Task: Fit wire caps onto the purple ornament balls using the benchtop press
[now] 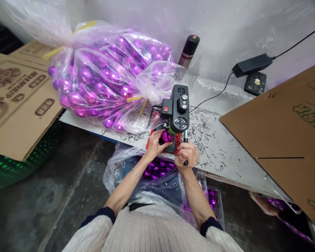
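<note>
My left hand (155,142) pinches a purple faceted ball (167,136) and holds it under the head of a small black press machine (179,108) at the table's near edge. My right hand (186,154) is closed round the machine's thin black lever (185,140), just right of the ball. A red pad lies beneath the ball. In my lap an open plastic bag (157,168) holds several more purple balls.
A large clear bag of purple balls (107,77) lies on the table at the back left. Small dark scraps litter the white table (220,140). Cardboard sheets stand at the left (18,105) and right (286,129). A dark spray can (189,49) and a power adapter (252,64) sit by the wall.
</note>
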Demonstrator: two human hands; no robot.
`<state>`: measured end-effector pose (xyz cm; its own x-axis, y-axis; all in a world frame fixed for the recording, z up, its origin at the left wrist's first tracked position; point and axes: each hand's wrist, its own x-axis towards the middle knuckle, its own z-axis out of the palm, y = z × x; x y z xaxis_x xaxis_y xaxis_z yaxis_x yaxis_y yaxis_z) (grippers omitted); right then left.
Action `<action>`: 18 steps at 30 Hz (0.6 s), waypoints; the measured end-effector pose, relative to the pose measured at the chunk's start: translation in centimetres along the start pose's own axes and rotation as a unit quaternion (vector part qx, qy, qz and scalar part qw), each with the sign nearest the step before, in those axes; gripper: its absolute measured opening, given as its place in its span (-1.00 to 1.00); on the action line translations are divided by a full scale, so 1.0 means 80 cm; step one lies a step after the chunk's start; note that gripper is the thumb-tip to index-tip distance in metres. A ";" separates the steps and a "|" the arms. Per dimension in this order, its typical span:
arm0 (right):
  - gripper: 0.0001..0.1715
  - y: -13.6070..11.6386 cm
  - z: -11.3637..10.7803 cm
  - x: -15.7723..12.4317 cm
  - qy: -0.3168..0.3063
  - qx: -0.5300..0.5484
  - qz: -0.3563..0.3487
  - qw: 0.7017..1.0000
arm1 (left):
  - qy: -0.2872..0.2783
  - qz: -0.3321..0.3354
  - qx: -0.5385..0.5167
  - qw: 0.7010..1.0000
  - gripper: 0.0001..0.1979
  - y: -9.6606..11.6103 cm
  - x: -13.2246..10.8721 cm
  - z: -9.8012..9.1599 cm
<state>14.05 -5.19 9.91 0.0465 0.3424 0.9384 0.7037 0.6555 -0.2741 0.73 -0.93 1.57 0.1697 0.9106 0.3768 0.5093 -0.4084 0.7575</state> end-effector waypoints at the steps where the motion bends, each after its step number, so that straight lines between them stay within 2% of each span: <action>1: -0.63 0.001 0.001 -0.004 0.003 -0.001 0.003 1.000 | 0.000 -0.001 -0.002 1.000 -0.30 0.001 0.000 0.000; 8: -0.65 0.010 0.006 -0.019 0.013 -0.004 -0.010 1.000 | -0.002 -0.007 -0.016 1.000 -0.35 0.005 0.000 -0.001; 13: -0.64 0.012 0.004 -0.018 -0.044 -0.019 -0.060 0.997 | 0.012 -0.004 -0.030 0.999 -0.39 0.004 -0.002 0.001; 15: -0.62 0.006 -0.002 -0.007 -0.041 -0.010 -0.044 0.998 | 0.012 -0.006 -0.035 0.999 -0.39 0.003 0.002 0.003; 18: -0.64 -0.009 -0.013 0.025 -0.035 0.004 0.032 0.999 | 0.022 -0.006 -0.037 0.999 -0.38 0.005 0.005 0.001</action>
<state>14.37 -5.66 12.23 0.0410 0.4303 0.9018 0.6950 0.6362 -0.3351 1.08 -0.70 1.94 0.1250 0.9127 0.3891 0.4478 -0.4018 0.7988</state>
